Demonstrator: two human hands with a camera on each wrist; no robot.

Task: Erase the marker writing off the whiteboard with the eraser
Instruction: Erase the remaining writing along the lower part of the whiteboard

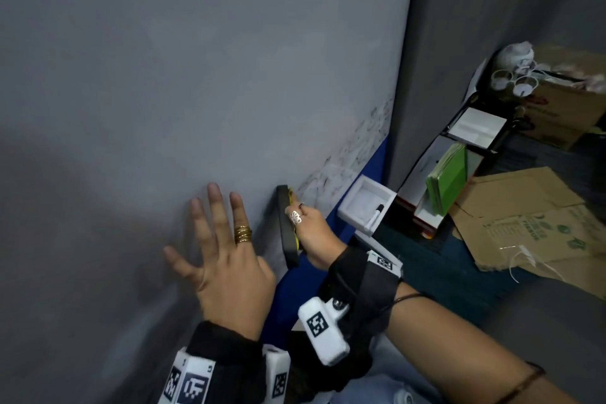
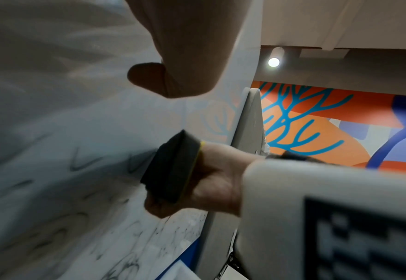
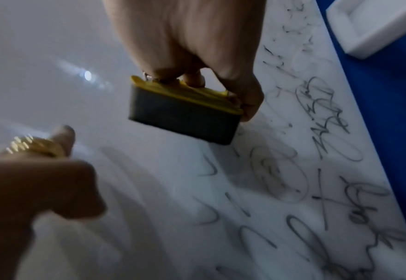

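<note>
Two wrists with black bands and white tags sit closest in the head view. Past them, the left hand (image 1: 226, 259) lies flat on the whiteboard (image 1: 196, 75), fingers straight and spread, holding nothing, with a gold ring (image 1: 243, 234) on one finger. Just to its right, the right hand (image 1: 311, 229) has its grip curled tight on the eraser (image 1: 288, 226), whose dark pad presses on the board. Black marker writing (image 1: 354, 154) runs along the board's lower right edge. A white tray (image 1: 365, 207) with a marker pen (image 1: 375, 215) in it sits near that hand, and cardboard boxes (image 1: 524, 220) lie further right. From the left wrist, the eraser (image 2: 173, 170) looks black with a thin yellow back, held from behind, with faint writing (image 2: 82, 163) beside it. From the right wrist, fingers clamp the yellow back of the eraser (image 3: 185, 115), and lots of scribbles (image 3: 317, 170) fill the board to its right, next to a blue strip (image 3: 389, 113).
</note>
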